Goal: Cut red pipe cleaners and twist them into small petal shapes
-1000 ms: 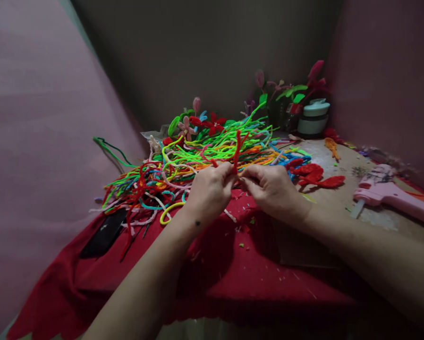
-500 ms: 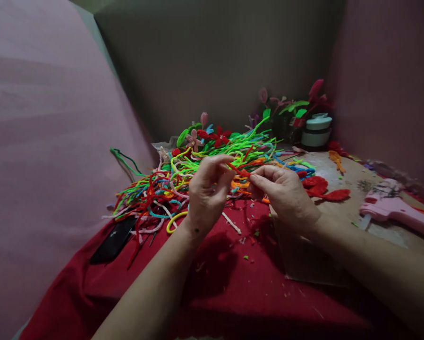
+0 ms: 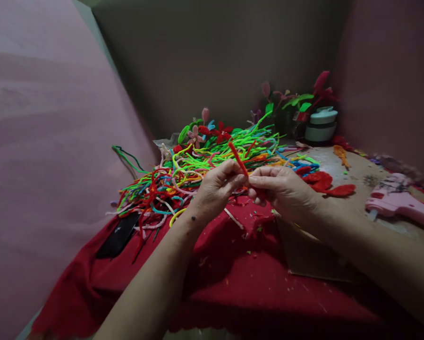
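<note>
Fingers of our left hand [image 3: 217, 186] and right hand [image 3: 281, 189] are clamped on a red pipe cleaner [image 3: 238, 160], just in front of the pipe cleaner pile [image 3: 212, 160]. We judge a loosened pinch could drop it among the pile's red strands.

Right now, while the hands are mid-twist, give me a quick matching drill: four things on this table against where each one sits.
Things:
1. red pipe cleaner
2. pink glue gun
3. black phone
4. white lidded jar

Places:
A. far back, beside the finished flowers
B. pinched between the left hand and the right hand
C. right edge of the table
D. on the red cloth, at the left, under the edge of the pipe cleaner pile

Pairs: 1-B, 2-C, 3-D, 4-A
</note>
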`<state>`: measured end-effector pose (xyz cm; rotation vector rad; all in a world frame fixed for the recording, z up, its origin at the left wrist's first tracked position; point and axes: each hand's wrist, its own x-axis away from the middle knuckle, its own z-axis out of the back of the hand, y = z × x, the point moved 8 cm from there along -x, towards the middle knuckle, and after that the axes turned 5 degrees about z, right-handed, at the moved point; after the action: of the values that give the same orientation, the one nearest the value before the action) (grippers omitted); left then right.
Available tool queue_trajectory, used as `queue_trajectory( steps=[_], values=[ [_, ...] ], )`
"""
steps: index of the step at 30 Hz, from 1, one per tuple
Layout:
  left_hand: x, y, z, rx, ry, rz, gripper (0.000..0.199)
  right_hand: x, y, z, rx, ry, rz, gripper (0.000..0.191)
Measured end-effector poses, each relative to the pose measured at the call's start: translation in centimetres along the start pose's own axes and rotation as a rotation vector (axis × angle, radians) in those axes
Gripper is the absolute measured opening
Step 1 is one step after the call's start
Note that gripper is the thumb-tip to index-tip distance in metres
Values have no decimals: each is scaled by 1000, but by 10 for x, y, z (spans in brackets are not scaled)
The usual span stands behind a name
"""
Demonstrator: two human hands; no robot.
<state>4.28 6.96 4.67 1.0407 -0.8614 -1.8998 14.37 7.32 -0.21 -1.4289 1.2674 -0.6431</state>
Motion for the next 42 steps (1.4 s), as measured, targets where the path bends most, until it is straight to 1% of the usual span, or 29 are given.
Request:
queue_trajectory(
  steps=[2, 5, 6, 7, 8, 9, 11, 14, 15, 17, 19, 21, 23, 25, 26, 28, 29, 30, 33, 34, 35, 36, 37, 39, 40, 42],
  values=[
    [0, -6, -5, 64, -43, 88, 14, 2, -8, 0, 204, 15, 89, 19],
    [3, -24, -18, 295, -193, 303, 15, 11, -30, -4, 665, 85, 360, 21],
    [4, -27, -21, 370, -235, 356, 15, 15, -36, -7, 781, 107, 446, 20],
    [5, -29, -23, 416, -256, 384, 16, 17, -40, -10, 851, 124, 504, 19],
    [5, -30, -22, 427, -254, 389, 18, 18, -41, -11, 867, 135, 523, 18],
    [4, -29, -19, 410, -235, 374, 20, 17, -39, -10, 832, 136, 500, 17],
    [2, -26, -12, 363, -177, 320, 24, 10, -28, -4, 649, 113, 367, 17],
    [-1, -20, -1, 282, -73, 230, 24, 1, -4, -3, 282, 6, 107, 23],
    [-2, -19, 3, 237, -41, 201, 22, -1, 3, -3, 192, -22, 36, 23],
    [-4, -16, 8, 112, 16, 141, 19, -1, 11, -2, 90, -27, -56, 23],
    [-5, -11, 12, -52, 76, 37, 14, -1, 13, 0, 89, 11, -82, 25],
    [-3, 1, 14, -256, 152, -141, 9, 1, 10, 1, 147, 40, -73, 27],
    [1, 13, 12, -457, 213, -309, 8, 2, 6, 0, 228, 56, -54, 28],
    [5, 19, 9, -581, 232, -392, 10, 2, 2, 1, 311, 69, -27, 28],
    [5, 20, 8, -609, 229, -397, 10, 2, 1, 2, 360, 70, -5, 28],
    [4, 19, 8, -595, 205, -339, 10, 2, -5, 3, 507, 69, 80, 30],
    [2, 15, 10, -550, 180, -271, 11, 3, -9, 2, 618, 71, 150, 31],
    [0, 10, 10, -481, 136, -179, 14, 4, -14, 1, 755, 78, 235, 31],
    [-3, -13, 6, -197, -60, 139, 19, 11, -27, -8, 1195, 115, 491, 26],
    [-2, -18, 5, -125, -111, 210, 20, 13, -29, -11, 1298, 123, 535, 24],
    [-1, -21, 4, -82, -138, 253, 20, 13, -28, -13, 1352, 121, 547, 23],
    [-1, -22, 5, -66, -144, 270, 20, 13, -27, -13, 1347, 109, 536, 23],
    [-2, -22, 7, -71, -138, 267, 20, 12, -26, -12, 1291, 94, 515, 23],
    [-2, -20, 10, -95, -129, 237, 20, 11, -30, -9, 1110, 105, 522, 20],
    [-2, -18, 10, -102, -136, 219, 20, 12, -36, -7, 1032, 131, 562, 19],
    [-1, -14, 7, -108, -171, 197, 18, 16, -50, -4, 987, 216, 705, 23]
  ],
)
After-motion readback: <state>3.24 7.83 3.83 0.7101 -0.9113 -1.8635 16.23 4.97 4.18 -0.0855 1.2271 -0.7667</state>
